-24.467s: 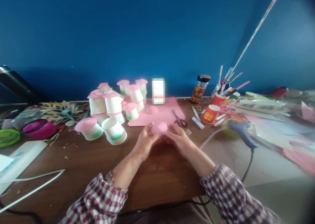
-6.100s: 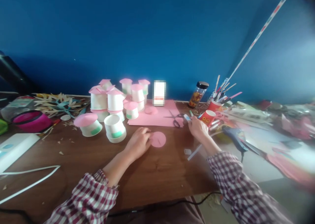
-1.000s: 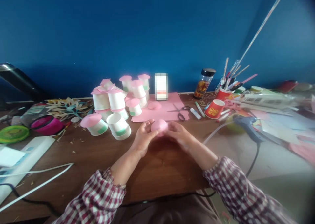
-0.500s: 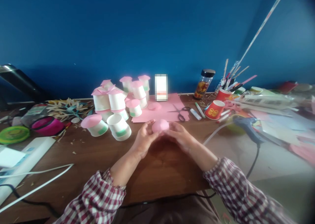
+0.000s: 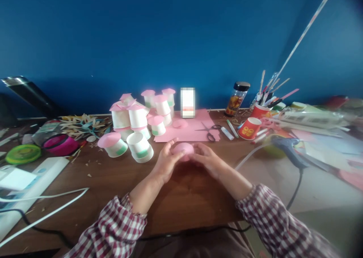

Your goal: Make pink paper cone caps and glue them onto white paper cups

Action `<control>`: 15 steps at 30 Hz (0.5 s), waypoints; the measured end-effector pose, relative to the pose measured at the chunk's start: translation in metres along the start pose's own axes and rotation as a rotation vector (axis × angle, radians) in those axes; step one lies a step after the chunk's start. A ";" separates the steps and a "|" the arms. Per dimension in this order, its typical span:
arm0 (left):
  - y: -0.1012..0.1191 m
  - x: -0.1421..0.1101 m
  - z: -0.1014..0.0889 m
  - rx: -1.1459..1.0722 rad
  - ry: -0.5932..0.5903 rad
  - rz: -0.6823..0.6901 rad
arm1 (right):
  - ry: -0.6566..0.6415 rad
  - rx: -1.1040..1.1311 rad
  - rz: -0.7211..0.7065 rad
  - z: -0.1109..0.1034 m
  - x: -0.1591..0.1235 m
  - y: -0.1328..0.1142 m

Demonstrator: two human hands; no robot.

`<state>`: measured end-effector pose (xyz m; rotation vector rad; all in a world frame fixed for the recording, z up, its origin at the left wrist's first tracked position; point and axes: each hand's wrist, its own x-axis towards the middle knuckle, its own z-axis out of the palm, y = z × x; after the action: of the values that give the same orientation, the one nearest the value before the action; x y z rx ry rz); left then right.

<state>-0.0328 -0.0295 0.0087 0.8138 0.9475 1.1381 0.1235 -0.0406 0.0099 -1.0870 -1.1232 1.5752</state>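
Note:
Both my hands meet over the middle of the brown table (image 5: pixel 181 197), pinching a small pink paper cone (image 5: pixel 183 149) between the fingertips. My left hand (image 5: pixel 166 161) curls round the cone's left edge. On the right edge rests my right hand (image 5: pixel 208 159), its fingers closed on the paper. Just left of my hands stands a stack of white paper cups (image 5: pixel 140 147), beside a tipped cup with a pink cap (image 5: pixel 112 145). Beyond lie a pink paper sheet (image 5: pixel 190 131) and scissors (image 5: pixel 211 133).
A cluster of pink-capped white cups (image 5: pixel 141 114) stands at the back. A red cup (image 5: pixel 249 128), glue sticks, a jar (image 5: pixel 236 98) and a pen holder (image 5: pixel 261 108) sit right. A glue gun (image 5: pixel 289 148) with its cord lies right; a magenta bowl (image 5: pixel 59 144) and white cable lie left.
Six seconds ago the pink disc lay flat under my left hand while my right reached toward the red cup. Over the last second both hands have held the cone, lowering it slightly.

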 end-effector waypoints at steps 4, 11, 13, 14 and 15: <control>0.003 -0.003 0.002 -0.021 -0.013 -0.018 | -0.011 0.083 -0.007 -0.002 0.003 0.000; -0.003 0.000 0.000 0.042 -0.055 0.038 | 0.014 0.140 -0.010 -0.002 0.005 0.004; -0.004 0.001 -0.002 0.047 -0.074 0.036 | 0.023 0.136 -0.028 -0.003 0.006 0.004; -0.005 0.001 -0.002 0.049 -0.087 0.028 | 0.047 0.127 -0.038 -0.005 0.007 0.004; -0.005 0.001 -0.003 0.053 -0.095 0.023 | 0.081 0.113 -0.047 -0.007 0.007 0.002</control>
<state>-0.0332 -0.0292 0.0026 0.9154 0.8944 1.0886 0.1286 -0.0325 0.0055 -1.0325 -0.9868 1.5258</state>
